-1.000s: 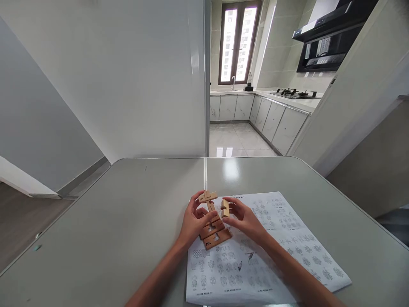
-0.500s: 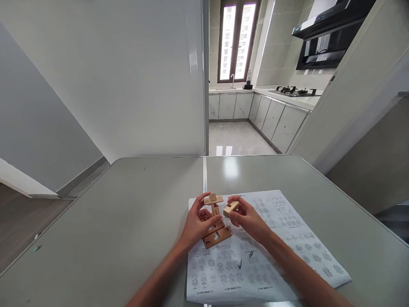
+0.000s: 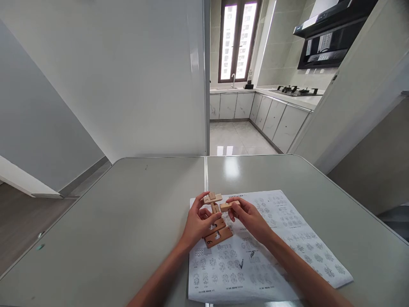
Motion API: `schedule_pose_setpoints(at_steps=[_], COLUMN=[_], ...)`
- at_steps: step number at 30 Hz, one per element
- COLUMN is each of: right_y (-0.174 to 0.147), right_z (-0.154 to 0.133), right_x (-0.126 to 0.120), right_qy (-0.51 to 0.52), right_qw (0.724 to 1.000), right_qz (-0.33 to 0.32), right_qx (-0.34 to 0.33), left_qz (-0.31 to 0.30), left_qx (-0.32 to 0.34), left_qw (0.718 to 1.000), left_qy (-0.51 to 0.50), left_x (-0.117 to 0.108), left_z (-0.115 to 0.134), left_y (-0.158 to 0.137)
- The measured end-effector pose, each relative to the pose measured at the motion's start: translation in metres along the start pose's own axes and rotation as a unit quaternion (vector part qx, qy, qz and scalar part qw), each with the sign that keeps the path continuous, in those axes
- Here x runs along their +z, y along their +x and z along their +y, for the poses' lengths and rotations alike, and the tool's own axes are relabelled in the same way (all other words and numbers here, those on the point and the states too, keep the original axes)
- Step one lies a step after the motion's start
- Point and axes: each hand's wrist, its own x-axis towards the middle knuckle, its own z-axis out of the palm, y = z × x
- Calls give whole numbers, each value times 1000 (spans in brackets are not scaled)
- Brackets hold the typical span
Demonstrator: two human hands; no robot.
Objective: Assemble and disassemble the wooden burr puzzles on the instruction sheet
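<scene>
Left hand (image 3: pixel 200 223) and right hand (image 3: pixel 249 216): both curled in grips above printed sheet (image 3: pixel 255 256). Table (image 3: pixel 143 200): extends beneath sheet. Brown slats (image 3: pixel 224 234): lie over sheet's left part. Joined pieces (image 3: pixel 215 208): held in left grasp above sheet's far left area. Pale block (image 3: pixel 225 207): pinched in right fingertips above sheet's far side.

The sheet (image 3: pixel 255 261) bears unreadably small print; the left fingers (image 3: pixel 212 219) partly hide wooden pieces (image 3: pixel 224 234).

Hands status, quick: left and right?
Left hand: grip closed, holding crossed wooden pieces.
Right hand: grip closed, holding a light wooden block between thumb and fingers.
</scene>
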Motion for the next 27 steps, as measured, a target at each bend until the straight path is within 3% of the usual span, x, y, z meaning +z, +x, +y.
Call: schedule_pose_setpoints(at_steps=[6,10,14,21,27], right_y=[-3,-4,-3,-4,-5], right_z=[-4,-2,8,14,15], right_x=[-2,2,6,5,6], right_qy=[-87,-122,-210,-342,-343], right_qw=[996,989,961,890,880], right_qz=[13,19,73,72,79], right_qx=[-16,-82,-166,-294,-319], left_qz=[-1,14,18,7,2], left_qx=[-5,3,1,23,32], left_qw=[1000,1000,1000,998,994], left_qy=[-4,-1,5,52,103], left_x=[2,2,0,0,0], left_z=[2,3,0,-7,-7], left_y=[-2,-2,-1,-2,-2])
